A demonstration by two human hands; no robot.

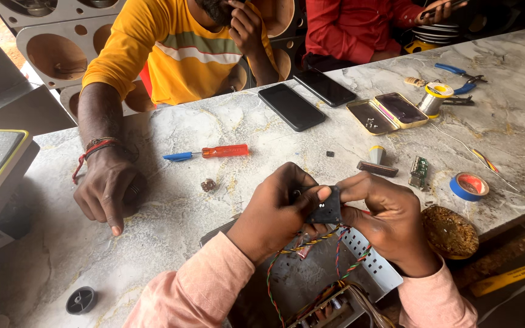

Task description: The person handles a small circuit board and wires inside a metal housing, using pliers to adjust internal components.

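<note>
Nearest the camera, an opened metal chassis (360, 276) sat at the edge of the tabletop (171, 212), its lid off and its insides showing, so the taking-apart looked well under way. Twisted red, green and yellow wires (311, 243) ran up out of it to a small black square part (326, 208), which was clear of the chassis but not yet freed from its leads; whatever was wanted from it seemed unfinished. The left hand (274, 209) and the right hand (381, 215) were both closed on that part, pinching it between thumbs and fingertips just above the chassis. The part was dark and flat-sided, with two small pale spots on its face; its finer detail was too small to tell.

Beside the right hand lay a round brown pad (449, 231) and a blue tape roll (469, 186). Farther out were a small green circuit board (419, 172), a red-handled screwdriver with a blue tip (211, 152) and another person's hand (104, 188) resting on the tabletop. Beyond lay two dark phones (308, 97), an open tin (387, 113), a solder spool (435, 97) and blue-handled pliers (457, 74)
</note>
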